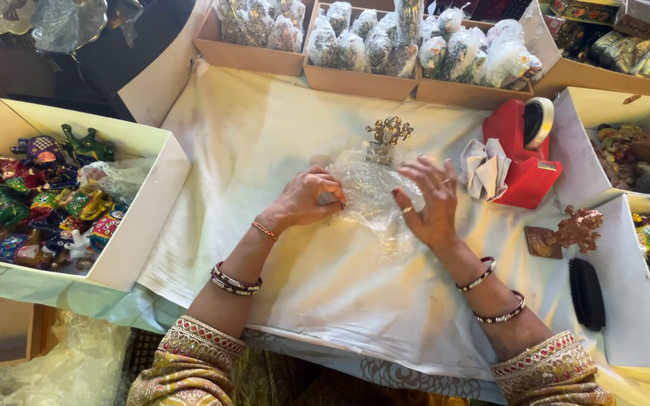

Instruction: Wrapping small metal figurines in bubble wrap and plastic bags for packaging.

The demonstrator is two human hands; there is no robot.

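Clear wrap [370, 197] spread flat mid-tabletop, a small brass figurine [388, 135] standing upright at its far edge, not yet covered. Left hand [306, 199] curled, fingers pinching the wrap's left edge; right hand [429, 201] palm down on the wrap, fingers spread and pressing it flat. Wrapping judged barely begun: sheet laid out, figurine still bare, folding and taping left. Just right, a red tape dispenser [524, 154] with crumpled tissue [485, 167] beside it. Nearer on the right, a bronze figurine [569, 233] lying unwrapped, and a black brush [587, 293]. Along the far side, cardboard trays of wrapped pieces [385, 41]. On the left, a box of painted animals [43, 195]. White cloth [325, 278] over the tabletop.
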